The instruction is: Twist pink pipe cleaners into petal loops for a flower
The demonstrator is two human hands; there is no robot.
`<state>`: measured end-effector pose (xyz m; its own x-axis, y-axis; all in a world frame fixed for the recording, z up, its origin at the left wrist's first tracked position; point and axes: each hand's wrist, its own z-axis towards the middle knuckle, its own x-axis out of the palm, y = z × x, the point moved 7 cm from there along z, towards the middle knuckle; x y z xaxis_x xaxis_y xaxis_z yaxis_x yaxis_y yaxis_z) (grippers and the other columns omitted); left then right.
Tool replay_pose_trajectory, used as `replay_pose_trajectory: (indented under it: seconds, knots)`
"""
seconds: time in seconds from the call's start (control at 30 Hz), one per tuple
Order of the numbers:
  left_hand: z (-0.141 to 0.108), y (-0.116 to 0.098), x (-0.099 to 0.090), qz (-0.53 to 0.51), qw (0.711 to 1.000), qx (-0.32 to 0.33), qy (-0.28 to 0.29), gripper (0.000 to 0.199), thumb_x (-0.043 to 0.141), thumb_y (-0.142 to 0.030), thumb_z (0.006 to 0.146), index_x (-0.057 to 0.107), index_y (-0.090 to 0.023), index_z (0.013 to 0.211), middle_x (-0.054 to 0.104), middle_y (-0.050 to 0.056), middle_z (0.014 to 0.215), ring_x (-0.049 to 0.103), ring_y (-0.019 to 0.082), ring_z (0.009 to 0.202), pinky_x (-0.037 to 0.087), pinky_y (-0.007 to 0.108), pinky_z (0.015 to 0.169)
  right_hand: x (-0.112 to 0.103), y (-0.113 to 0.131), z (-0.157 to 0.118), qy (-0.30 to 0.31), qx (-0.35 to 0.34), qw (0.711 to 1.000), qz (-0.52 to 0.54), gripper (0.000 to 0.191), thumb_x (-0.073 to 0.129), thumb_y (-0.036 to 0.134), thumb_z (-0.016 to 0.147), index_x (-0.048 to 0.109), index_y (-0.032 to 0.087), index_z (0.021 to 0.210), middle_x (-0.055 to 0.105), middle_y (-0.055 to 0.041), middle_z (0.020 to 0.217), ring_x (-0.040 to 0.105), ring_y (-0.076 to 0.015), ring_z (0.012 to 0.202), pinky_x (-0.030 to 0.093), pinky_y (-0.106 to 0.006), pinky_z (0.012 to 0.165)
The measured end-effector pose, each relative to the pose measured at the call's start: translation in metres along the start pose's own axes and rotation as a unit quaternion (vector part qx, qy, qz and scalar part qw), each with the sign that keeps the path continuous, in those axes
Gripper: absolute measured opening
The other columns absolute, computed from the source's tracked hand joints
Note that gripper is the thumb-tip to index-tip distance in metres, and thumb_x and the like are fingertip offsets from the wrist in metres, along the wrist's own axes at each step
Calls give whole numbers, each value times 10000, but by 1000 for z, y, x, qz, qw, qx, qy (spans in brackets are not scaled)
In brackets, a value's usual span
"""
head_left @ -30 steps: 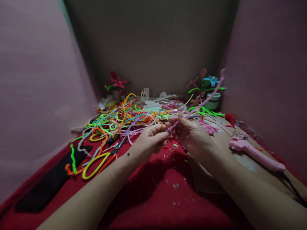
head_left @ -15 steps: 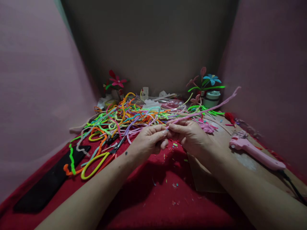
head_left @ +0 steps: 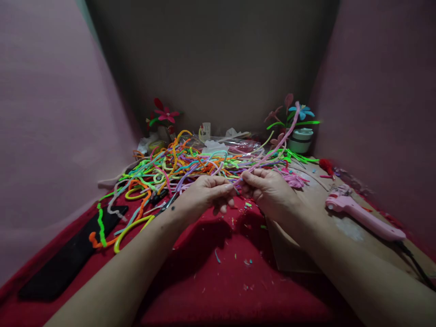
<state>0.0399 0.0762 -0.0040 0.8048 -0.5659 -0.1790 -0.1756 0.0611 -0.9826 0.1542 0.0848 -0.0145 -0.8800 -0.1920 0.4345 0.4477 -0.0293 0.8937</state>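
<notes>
A pink pipe cleaner (head_left: 270,157) runs between my hands above the red cloth, its long end slanting up and away to the right. My left hand (head_left: 211,195) pinches its near end between thumb and forefinger. Just right of that, my right hand (head_left: 264,186) grips the same strand with fingers curled round. A short stretch of pink shows between the two sets of fingertips. Behind the hands spreads a tangled heap of multicoloured pipe cleaners (head_left: 177,159). Yellow-handled scissors (head_left: 131,229) lie beside my left forearm, partly covered by it.
On the cardboard at right rests a pink glue gun (head_left: 368,215) with a black cord. A black flat object (head_left: 64,268) lies at left. Pipe-cleaner flowers (head_left: 166,114) and a pale green jar (head_left: 301,141) stand at the back. Small scraps (head_left: 248,262) dot the red cloth (head_left: 218,290).
The pipe cleaner's far end has swung up and left, and now points more steeply. My left hand has shifted slightly left, widening the space between the fingertips.
</notes>
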Motion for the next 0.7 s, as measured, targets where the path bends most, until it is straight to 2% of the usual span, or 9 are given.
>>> replay_pose_trajectory:
  seconds: [0.17, 0.33, 0.4, 0.43, 0.57, 0.63, 0.7]
  knots:
    - [5, 14, -1, -25, 999, -19, 31, 281, 551, -373, 799, 624, -104, 834, 624, 40, 690, 560, 83, 498, 414, 181, 439, 8, -1, -3, 48, 30, 996, 72, 136, 649, 232, 714, 579, 129, 660, 621, -30, 566, 538, -90, 464, 417, -198, 456]
    - [10, 16, 3, -20, 999, -21, 25, 315, 560, -375, 781, 626, -94, 908, 623, 52, 711, 560, 96, 471, 417, 205, 428, 16, -1, -6, 79, 46, 989, 117, 146, 672, 213, 696, 576, 118, 640, 636, -41, 576, 613, -139, 513, 523, -267, 545]
    - [6, 8, -4, 4, 999, -25, -24, 309, 572, -332, 768, 609, -104, 972, 620, 39, 713, 539, 81, 462, 380, 182, 407, 17, 0, -6, 79, 37, 988, 128, 132, 685, 198, 686, 592, 110, 653, 650, -48, 606, 641, -158, 565, 544, -299, 614]
    - [2, 1, -12, 24, 997, -22, -66, 307, 590, -307, 753, 601, -112, 991, 616, 26, 713, 512, 61, 453, 354, 165, 402, 17, 0, -7, 76, 33, 988, 131, 128, 693, 192, 679, 599, 107, 659, 656, -50, 624, 650, -163, 586, 548, -309, 642]
    - [-40, -34, -46, 110, 975, 32, -193, 289, 570, -360, 765, 604, -152, 963, 598, -4, 701, 440, 45, 454, 324, 166, 414, 13, -3, -6, 56, 32, 989, 133, 143, 726, 199, 648, 612, 112, 663, 667, -40, 650, 665, -177, 613, 562, -314, 645]
    - [-70, -37, -64, 203, 948, 11, -246, 286, 541, -393, 778, 614, -160, 929, 574, -13, 632, 458, 70, 477, 340, 184, 438, 10, -4, -4, 47, 25, 991, 124, 135, 722, 196, 654, 619, 110, 663, 678, -50, 678, 675, -189, 640, 569, -304, 639]
    - [-98, -28, -76, 334, 905, -30, -261, 272, 496, -392, 799, 625, -169, 884, 619, 18, 728, 544, 121, 623, 414, 226, 561, 6, -4, -3, 36, 17, 992, 117, 112, 705, 190, 675, 627, 110, 672, 683, -59, 689, 679, -187, 641, 570, -282, 630]
